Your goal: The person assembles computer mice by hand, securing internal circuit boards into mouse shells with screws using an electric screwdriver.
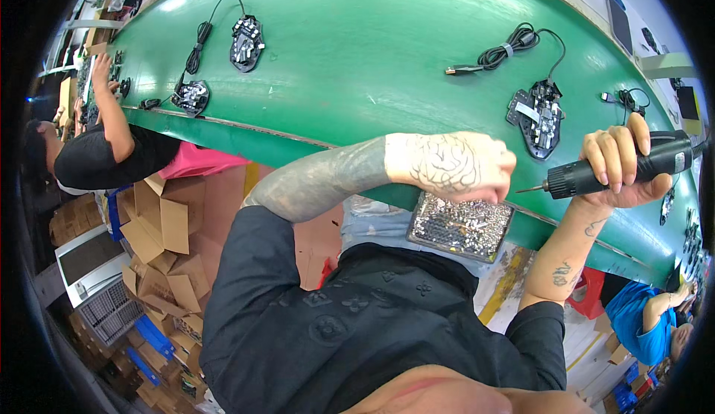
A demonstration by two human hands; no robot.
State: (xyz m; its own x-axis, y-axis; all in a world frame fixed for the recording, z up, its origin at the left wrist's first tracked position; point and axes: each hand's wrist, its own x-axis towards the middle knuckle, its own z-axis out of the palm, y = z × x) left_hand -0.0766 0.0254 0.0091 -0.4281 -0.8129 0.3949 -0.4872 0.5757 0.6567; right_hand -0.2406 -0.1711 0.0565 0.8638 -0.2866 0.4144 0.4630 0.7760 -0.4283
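Observation:
My right hand [617, 162] is wrapped round a black electric screwdriver [648, 164], its thin bit pointing left toward my other hand. Over a shallow dark tray of small metal screws [462, 228], at the bench's front edge, is my left hand [462, 166]. Its fingers are curled together near the tray's far rim, and whatever they pinch is hidden beneath the hand. Just beyond both hands lies an opened computer mouse [538, 119], its circuit parts showing. Its coiled black cable [508, 50] runs to a plug on the bench.
Two more opened mice [246, 43] with cables lie at the far left of the green bench [357, 49]. Another cable coil [631, 101] is beyond my right hand. Co-workers sit at left [108, 149] and right [642, 321]. Cardboard boxes [160, 228] stand on the floor.

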